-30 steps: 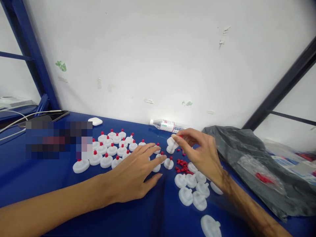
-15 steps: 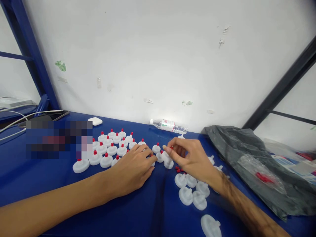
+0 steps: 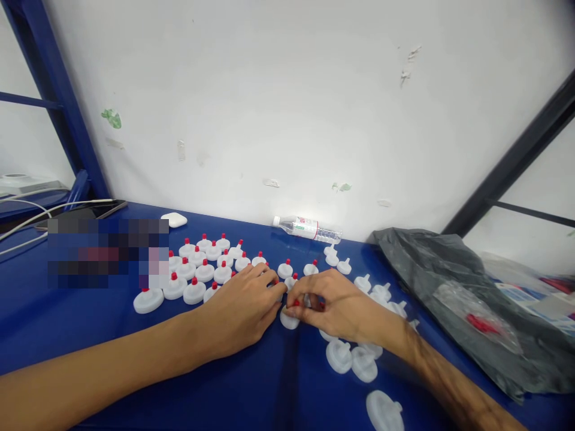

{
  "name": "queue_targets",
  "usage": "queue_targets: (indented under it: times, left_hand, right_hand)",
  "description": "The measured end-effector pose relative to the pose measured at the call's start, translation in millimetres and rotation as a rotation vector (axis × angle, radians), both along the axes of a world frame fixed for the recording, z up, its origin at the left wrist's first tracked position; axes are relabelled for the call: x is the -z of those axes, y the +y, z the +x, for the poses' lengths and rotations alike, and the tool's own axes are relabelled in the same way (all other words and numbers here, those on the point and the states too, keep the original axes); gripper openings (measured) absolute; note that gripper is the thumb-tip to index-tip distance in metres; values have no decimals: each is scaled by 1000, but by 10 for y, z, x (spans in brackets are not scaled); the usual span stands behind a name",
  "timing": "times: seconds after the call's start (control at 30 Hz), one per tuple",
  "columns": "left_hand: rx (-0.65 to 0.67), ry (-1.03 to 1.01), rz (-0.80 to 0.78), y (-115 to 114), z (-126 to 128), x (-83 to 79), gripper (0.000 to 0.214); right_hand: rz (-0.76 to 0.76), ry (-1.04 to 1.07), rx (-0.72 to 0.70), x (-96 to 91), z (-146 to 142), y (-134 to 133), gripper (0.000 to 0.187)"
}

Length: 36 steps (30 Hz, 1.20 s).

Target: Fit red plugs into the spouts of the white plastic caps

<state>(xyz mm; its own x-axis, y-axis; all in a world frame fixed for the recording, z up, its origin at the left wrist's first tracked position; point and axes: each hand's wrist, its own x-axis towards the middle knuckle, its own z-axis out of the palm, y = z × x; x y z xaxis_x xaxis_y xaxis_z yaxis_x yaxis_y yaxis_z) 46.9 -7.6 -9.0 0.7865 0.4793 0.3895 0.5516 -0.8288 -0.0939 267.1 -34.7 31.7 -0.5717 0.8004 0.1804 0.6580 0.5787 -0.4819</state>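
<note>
here, the right hand (image 3: 335,302) pinches the red tip (image 3: 296,304) of a white disc (image 3: 290,319), lower centre of the frame; the left hand (image 3: 245,302) curls nearby, any hold hidden. the step appears to be placing; the next move would call for a level, gentle release.

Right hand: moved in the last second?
Yes. Against the clear bottle, the right hand has shifted to the person's left and nearer the person, its fingers now at a red-tipped white piece.

Likely a workshop; blue bench (image 3: 242,383) bears matching parts (image 3: 205,274).
</note>
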Motion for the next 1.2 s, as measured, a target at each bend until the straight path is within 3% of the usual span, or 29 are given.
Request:
queue_targets:
  times: [0.33,0.43,0.53,0.63,0.9,1.2]
  left_hand:
    - [-28,-9,-83,-16,6,-7,16]
    - [-41,-13,-76,-29,10,-13,18]
    - [-33,-6,-79,-42,8,-37,18]
    - [-30,2,-84,-59,3,-61,18]
    - [-33,11,-83,-78,5,-64,17]
    - [-41,25,-85,-88,14,-92,18]
  right_hand:
    - [5,4,29,-77,28,25,24]
    - [124,-49,152,-133,95,72,28]
    - [300,-194,367,-155,176,134,26]
    - [353,-277,472,-144,233,183,25]
    - [196,-361,372,-87,169,170,44]
    - [148,-291,313,-78,133,134,46]
